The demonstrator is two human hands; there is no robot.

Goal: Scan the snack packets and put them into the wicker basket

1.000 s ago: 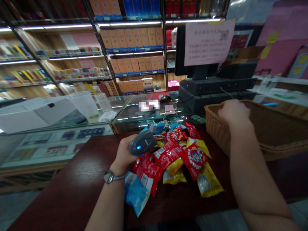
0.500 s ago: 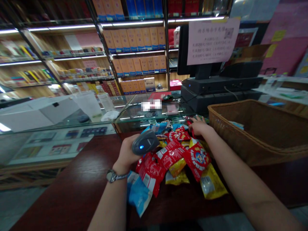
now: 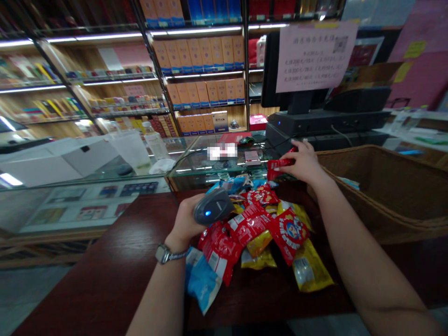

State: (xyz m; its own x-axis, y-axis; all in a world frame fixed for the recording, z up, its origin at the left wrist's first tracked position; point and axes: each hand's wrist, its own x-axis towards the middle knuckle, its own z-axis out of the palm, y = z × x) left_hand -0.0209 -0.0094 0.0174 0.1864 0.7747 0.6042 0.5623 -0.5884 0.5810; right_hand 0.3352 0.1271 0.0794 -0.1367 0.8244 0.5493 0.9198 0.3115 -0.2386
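My left hand [image 3: 187,217] is closed round a dark grey barcode scanner [image 3: 213,206] with a lit blue light, held just above the snack heap. A red snack bag [image 3: 278,166] is pinched in my right hand [image 3: 304,161], raised over the far right side of the heap. Beneath lie several red bags [image 3: 250,224], yellow bags [image 3: 311,268] and blue bags, overlapping on the dark wooden counter [image 3: 115,261]. One blue bag [image 3: 202,277] lies nearest me, below my left hand. The scanner's handle is hidden by my fingers.
At the right stands a brown wicker basket [image 3: 385,186] with something light inside. Behind it are a monitor [image 3: 273,70] with a paper notice and a black cash drawer. A glass display case [image 3: 196,158] borders the counter's far edge. A white box [image 3: 52,158] and plastic container stand left.
My right hand has lifted the red snack bag up off the heap's far right side. My left hand and the scanner have barely moved.
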